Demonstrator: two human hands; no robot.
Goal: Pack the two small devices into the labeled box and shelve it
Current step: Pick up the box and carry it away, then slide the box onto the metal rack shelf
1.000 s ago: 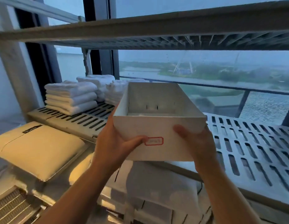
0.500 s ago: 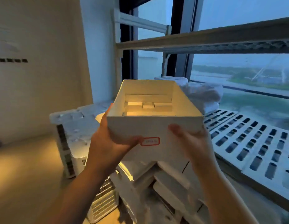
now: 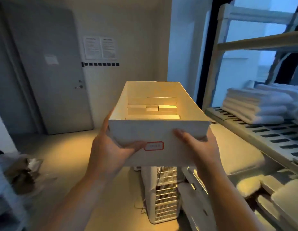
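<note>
I hold an open white cardboard box point(image 3: 159, 134) in front of my chest, level, with a red-bordered label point(image 3: 154, 146) on its near wall. My left hand point(image 3: 108, 150) grips the box's left near corner, thumb across the front. My right hand point(image 3: 197, 147) grips the right near corner, thumb on the front wall. Inside, at the far end, I see folded cardboard flaps and a pale flat item point(image 3: 153, 116) low on the bottom; whether it is a device I cannot tell. The slotted white shelf point(image 3: 268, 135) is to my right.
Folded white towels point(image 3: 256, 104) are stacked on the shelf at right. A white appliance with a wire grille point(image 3: 163, 194) stands on the floor below the box, with foam packing pieces point(image 3: 270, 194) beside it. A grey door point(image 3: 44, 72) is ahead left. Crumpled bags point(image 3: 23, 172) lie at left.
The view has swung left, away from the shelf and window toward the door and wall. Both hands keep the same grip on the box, which stays centred before me.
</note>
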